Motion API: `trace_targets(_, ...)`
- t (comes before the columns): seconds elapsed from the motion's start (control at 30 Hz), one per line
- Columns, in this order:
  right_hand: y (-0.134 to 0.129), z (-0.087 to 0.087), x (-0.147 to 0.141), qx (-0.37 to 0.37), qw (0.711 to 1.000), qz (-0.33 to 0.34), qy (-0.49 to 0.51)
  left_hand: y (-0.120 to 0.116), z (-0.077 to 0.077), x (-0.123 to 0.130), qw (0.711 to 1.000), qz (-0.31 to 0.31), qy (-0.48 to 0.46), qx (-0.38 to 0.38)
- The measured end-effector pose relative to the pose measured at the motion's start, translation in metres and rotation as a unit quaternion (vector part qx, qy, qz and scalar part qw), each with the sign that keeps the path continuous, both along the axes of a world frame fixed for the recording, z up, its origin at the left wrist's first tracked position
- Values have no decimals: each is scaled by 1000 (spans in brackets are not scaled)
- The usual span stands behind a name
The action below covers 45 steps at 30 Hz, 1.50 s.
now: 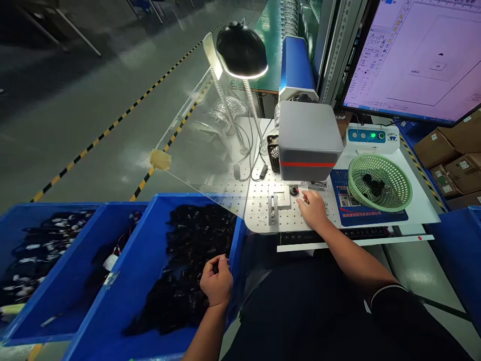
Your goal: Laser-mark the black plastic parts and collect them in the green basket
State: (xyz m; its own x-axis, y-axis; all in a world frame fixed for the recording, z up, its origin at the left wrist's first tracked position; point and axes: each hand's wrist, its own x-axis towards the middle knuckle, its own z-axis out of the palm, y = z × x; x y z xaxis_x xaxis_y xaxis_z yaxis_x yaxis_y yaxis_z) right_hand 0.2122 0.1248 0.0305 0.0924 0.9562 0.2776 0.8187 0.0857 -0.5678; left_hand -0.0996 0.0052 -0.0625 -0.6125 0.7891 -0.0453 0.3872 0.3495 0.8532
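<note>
My left hand (217, 282) is over the large blue bin (112, 301), its fingers curled in toward the thumb. Whatever it may hold is hidden. Below it lies a heap of small black parts (195, 240). My right hand (314, 210) rests at the front of the perforated metal work plate (257, 218), fingers bent and thumb close to the index finger; I cannot make out anything between them. Just left of those fingertips a small round black part (293, 190) sits on the plate, beneath the grey machine head (310, 140). A slotted metal bracket (273, 210) stands beside it.
A green basket (379, 183) with a few black pieces stands on a blue mat (345, 200) at right. A lit black lamp (242, 50), a clear panel and cables are behind. A monitor (417, 55) overhangs the right side. A second blue bin (48, 321) lies left.
</note>
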Motion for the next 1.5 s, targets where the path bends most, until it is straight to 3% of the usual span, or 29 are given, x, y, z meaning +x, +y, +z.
trace_targets(0.2,-84,7,4,90,992,90,-24,3,-5,1,996,47,-52,53)
trace_targets(0.3,-117,2,7,69,987,141,-24,4,-6,2,994,60,-73,59)
trace_targets(0.43,-133,-14,17,12,988,150,-44,7,-2,3,990,74,-104,60)
trace_targets(0.6,-133,-20,23,-23,986,151,-67,7,5,3,978,96,-179,52)
trace_targets(0.8,-123,-2,23,56,989,139,-9,10,12,4,977,117,-177,35)
trace_targets(0.97,-81,5,33,93,991,83,43,12,7,1,973,111,-199,24)
trace_targets(1.17,-37,-4,43,25,999,12,35,6,-3,-6,974,118,-195,15)
trace_targets(1.3,-34,-8,41,26,1000,-4,18,4,-2,-6,978,99,-185,17)
trace_targets(1.5,-36,-10,40,27,1000,-8,11,10,7,0,977,122,-175,-9)
